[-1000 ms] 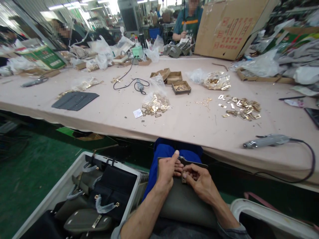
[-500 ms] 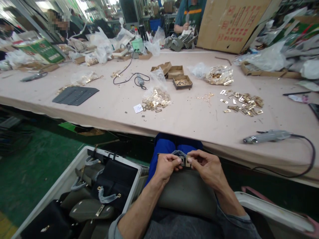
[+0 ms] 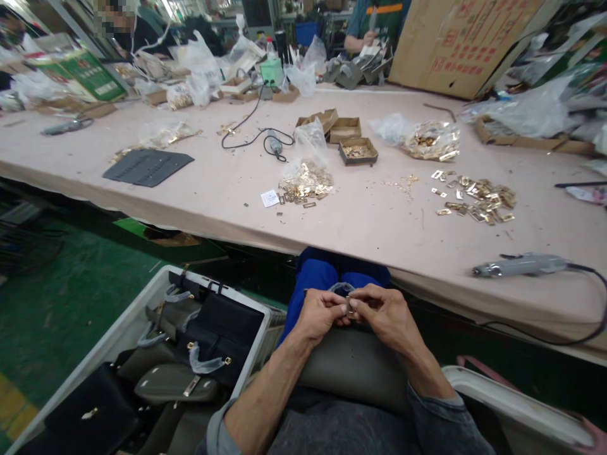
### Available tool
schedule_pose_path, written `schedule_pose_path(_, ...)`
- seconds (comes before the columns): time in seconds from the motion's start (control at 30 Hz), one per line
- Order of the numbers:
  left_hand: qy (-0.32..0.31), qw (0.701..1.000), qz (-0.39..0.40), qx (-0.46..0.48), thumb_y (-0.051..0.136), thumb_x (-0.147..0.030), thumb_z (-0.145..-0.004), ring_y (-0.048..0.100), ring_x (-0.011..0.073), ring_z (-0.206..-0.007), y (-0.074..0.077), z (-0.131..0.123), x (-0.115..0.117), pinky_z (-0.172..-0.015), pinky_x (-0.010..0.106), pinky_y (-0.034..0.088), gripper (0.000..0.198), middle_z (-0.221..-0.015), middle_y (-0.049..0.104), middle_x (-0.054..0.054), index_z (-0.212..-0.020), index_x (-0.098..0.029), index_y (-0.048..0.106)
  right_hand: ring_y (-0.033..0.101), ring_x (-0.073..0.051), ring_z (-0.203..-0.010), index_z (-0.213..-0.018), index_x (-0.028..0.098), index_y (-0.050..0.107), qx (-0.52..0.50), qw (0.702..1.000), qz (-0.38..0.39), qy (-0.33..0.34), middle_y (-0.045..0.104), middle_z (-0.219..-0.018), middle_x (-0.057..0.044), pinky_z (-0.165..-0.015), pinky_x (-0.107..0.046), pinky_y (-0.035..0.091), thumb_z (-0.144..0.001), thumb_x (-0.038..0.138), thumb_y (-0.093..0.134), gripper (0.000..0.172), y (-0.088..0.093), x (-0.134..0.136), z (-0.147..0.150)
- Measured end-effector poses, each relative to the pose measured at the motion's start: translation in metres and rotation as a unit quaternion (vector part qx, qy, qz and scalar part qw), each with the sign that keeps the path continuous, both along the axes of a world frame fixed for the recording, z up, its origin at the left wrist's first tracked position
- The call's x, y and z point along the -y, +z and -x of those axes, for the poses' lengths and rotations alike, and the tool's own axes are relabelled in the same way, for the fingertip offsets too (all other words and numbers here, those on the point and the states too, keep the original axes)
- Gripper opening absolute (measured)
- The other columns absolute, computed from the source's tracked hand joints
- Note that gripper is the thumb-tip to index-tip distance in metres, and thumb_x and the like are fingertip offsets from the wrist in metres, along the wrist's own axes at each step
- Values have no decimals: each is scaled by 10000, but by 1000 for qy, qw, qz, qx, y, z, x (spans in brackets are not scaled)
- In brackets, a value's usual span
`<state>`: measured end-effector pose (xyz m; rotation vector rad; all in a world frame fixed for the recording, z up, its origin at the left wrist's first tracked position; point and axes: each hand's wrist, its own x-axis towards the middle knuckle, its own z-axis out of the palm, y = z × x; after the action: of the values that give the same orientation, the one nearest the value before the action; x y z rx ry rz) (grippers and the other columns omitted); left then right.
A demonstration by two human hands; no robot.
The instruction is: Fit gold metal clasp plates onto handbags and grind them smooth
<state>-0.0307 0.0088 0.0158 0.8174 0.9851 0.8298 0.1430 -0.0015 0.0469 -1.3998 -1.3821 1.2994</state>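
Observation:
A grey-green handbag (image 3: 348, 363) lies across my lap, with a clear-wrapped handle (image 3: 342, 287) at its far side. My left hand (image 3: 322, 313) and my right hand (image 3: 382, 313) meet over the bag's far edge. Between their fingertips is a small gold-coloured metal plate (image 3: 349, 308). Both thumbs press on it, and the fingers behind are partly hidden. How the plate sits against the bag's edge I cannot tell.
Left of me a white crate (image 3: 260, 354) holds several black and grey-green handbags. On the table (image 3: 227, 212) lie heaps of gold metal plates (image 3: 490, 197), a bag of frames (image 3: 308, 180), a small box of fittings (image 3: 358, 151) and a corded electric screwdriver (image 3: 521, 265). A co-worker (image 3: 374, 31) sits across.
My right hand has moved left, bringing its plate up against the piece in my left fingers. The gap between my fingertips has closed. The whole view has shifted slightly.

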Motion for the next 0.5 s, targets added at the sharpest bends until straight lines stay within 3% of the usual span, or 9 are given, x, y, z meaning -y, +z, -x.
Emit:
schedule_pose_path(0.23,19,1000,17,4,829,-246,-655,635,130,-490,-2,1,1,-508,199,496,216,-590,714,98,-766,-65,793,607,-171,-644,-912,192,780,72,997,-30,-20,676,-790,-44,-578,-288,471,-873,331,708,162,-8,2,2)
schedule_pose_path(0.5,9,1000,20,17,827,-233,-651,664,144,-515,2,3,2,-531,216,540,210,-639,742,125,-762,-58,792,622,-172,-617,-896,182,767,65,997,-24,-39,676,-786,-50,-551,-287,470,-852,332,724,162,-9,4,4)
